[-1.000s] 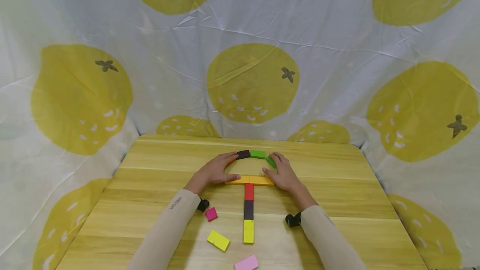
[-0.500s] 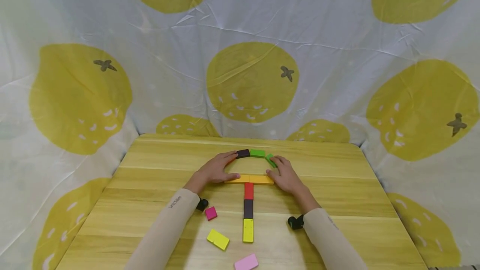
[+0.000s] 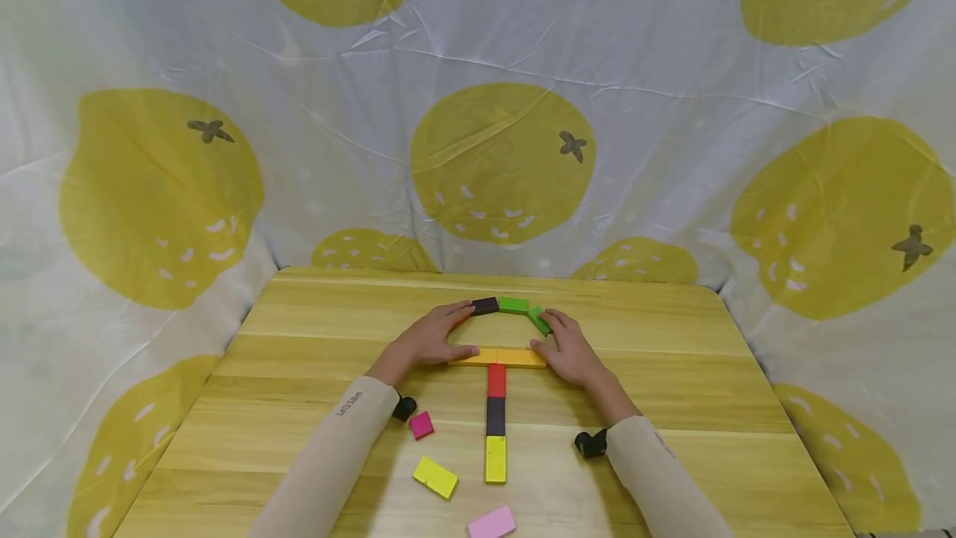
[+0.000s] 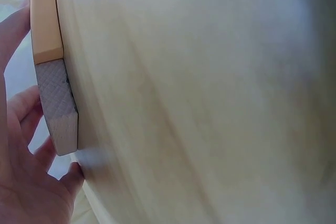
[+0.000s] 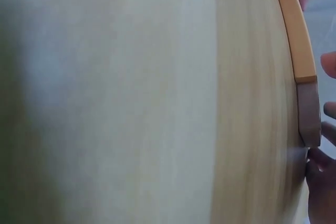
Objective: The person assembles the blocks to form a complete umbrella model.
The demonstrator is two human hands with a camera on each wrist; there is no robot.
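Note:
In the head view, a dark block [image 3: 484, 305], a green block [image 3: 514, 305] and a slanted green block [image 3: 538, 320] form a curve at the back. Below it lies a crosswise row of orange blocks [image 3: 515, 358]. My left hand [image 3: 427, 339] is spread at the left end, fingertips at the dark block and thumb over the row. My right hand [image 3: 569, 351] has straight, loose fingers touching the slanted green block, its thumb by the row. In the wrist views, a grey-brown block [image 4: 56, 98] and a brown block [image 5: 308, 111] end the row beside my fingers.
A red block [image 3: 496, 380], a dark block [image 3: 496, 416] and a yellow block [image 3: 495, 459] run down from the row. Loose nearby lie a magenta block [image 3: 421, 425], a yellow block [image 3: 436, 477] and a pink block [image 3: 492, 523]. A lemon-print cloth [image 3: 657, 173] hangs behind the table.
My right hand has shifted slightly right and its thumb has drawn back along the orange row. More of the slanted green block shows. My left hand has stayed in place.

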